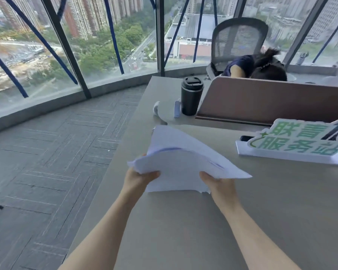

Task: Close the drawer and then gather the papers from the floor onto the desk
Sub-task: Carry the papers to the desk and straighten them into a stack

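A loose stack of white papers (181, 162) hangs just over the grey desk (183, 230), its sheets fanned and uneven. My left hand (140, 179) grips the stack's near left corner. My right hand (218, 184) grips its near right edge. Both arms reach out over the desktop. The stack's near edge looks close to the desk surface; whether it touches I cannot tell. The drawer is not in view. No paper shows on the visible grey carpet (47, 162) to the left.
A black travel mug (191, 96) stands at the desk's far end beside a brown divider panel (271, 102). A green-and-white sign (299, 142) stands at the right. Behind the divider a person (261, 69) bends low by a mesh chair (238, 39). Glass windows ring the room.
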`<state>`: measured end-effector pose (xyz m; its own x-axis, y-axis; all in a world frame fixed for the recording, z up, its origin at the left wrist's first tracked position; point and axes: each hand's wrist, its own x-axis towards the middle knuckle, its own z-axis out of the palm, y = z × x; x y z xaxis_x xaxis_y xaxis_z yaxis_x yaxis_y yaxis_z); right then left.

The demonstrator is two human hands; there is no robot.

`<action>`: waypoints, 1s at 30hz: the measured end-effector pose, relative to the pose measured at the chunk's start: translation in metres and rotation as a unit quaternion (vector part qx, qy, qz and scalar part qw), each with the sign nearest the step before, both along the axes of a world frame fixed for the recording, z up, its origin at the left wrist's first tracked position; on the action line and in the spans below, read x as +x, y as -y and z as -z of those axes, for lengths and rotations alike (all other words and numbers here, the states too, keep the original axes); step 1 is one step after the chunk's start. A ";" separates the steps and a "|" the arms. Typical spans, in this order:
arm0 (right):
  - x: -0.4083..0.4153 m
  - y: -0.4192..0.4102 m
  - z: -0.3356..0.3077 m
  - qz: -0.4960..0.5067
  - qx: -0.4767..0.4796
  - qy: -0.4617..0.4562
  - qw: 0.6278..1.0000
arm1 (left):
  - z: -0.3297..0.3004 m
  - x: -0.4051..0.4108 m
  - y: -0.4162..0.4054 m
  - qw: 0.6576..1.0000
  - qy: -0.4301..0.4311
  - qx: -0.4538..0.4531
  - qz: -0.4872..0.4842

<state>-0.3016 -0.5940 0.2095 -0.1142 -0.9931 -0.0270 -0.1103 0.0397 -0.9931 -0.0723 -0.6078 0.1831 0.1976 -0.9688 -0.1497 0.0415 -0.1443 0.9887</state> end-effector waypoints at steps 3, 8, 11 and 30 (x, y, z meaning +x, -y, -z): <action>0.007 0.015 0.000 0.047 0.000 0.062 0.997 | -0.004 -0.002 0.020 1.000 -0.015 -0.001 -0.028; 0.018 0.021 0.019 0.018 0.051 0.078 0.996 | 0.021 -0.003 0.027 0.999 -0.016 0.037 0.001; 0.015 0.034 0.023 0.045 0.046 0.085 0.994 | 0.024 -0.007 0.042 0.999 -0.020 0.025 -0.010; 0.097 0.085 0.034 0.002 0.083 -0.074 0.994 | 0.020 0.083 0.072 0.982 0.150 0.087 -0.077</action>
